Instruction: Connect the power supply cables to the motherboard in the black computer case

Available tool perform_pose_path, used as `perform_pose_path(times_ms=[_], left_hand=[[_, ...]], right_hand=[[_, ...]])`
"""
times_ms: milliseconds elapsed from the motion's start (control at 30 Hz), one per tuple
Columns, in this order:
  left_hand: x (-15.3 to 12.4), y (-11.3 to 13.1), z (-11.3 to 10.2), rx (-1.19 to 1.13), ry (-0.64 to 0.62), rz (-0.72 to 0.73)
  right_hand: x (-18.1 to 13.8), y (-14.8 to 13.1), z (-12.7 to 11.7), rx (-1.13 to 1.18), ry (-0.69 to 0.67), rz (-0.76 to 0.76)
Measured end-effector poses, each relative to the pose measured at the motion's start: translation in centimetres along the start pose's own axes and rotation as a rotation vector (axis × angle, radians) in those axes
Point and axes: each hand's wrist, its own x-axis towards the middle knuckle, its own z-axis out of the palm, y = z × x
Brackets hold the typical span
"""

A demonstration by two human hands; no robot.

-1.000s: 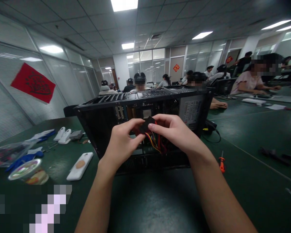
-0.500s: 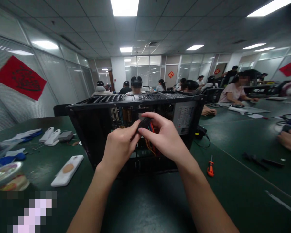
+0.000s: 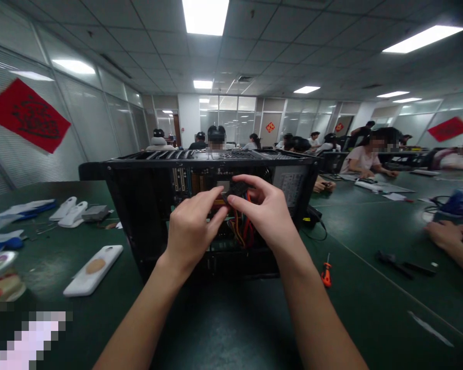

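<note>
Right hand (image 3: 260,210), frame centre: thumb and fingers clamped on a black connector (image 3: 239,189). Wires (image 3: 237,234), red and yellow among them, are seen hanging below it. Left hand (image 3: 191,223), just left of centre: half curled, thumb and forefinger parted, tips held at the connector's left end; whether it is touched by them cannot be told. The connector is held before the open side of a black case (image 3: 135,205), by which mid-frame is filled.

Counted: one connector; one case; one white phone (image 3: 94,270) with a tan disc, lower left; two white pieces (image 3: 73,214) and one grey box (image 3: 95,213), left; one tub (image 3: 2,280), cut off by the left edge; one orange screwdriver (image 3: 326,273), right of centre; two dark strips (image 3: 395,264), lower right.

Surface: dark green table (image 3: 239,318), crossed by a pale seam at right. A co-worker's hands (image 3: 443,234) are seen at the right edge. Glass wall (image 3: 81,108), upper left. Four red signs (image 3: 27,115) are hung: one upper left, two small at the back, one upper right. Several people (image 3: 364,156) are seated beyond, under lit ceiling panels (image 3: 206,18).
</note>
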Motion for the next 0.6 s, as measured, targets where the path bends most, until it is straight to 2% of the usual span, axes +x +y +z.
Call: perform_pose_path(times_ms=[233, 600], left_hand=[[0.03, 0.48, 0.11, -0.086, 0.017, -0.062], [-0.07, 0.60, -0.19, -0.044, -0.045, -0.043]], right_hand=[[0.09, 0.42, -0.47, 0.042, -0.005, 0.026], [-0.08, 0.20, -0.48, 0.049, -0.018, 0.019]])
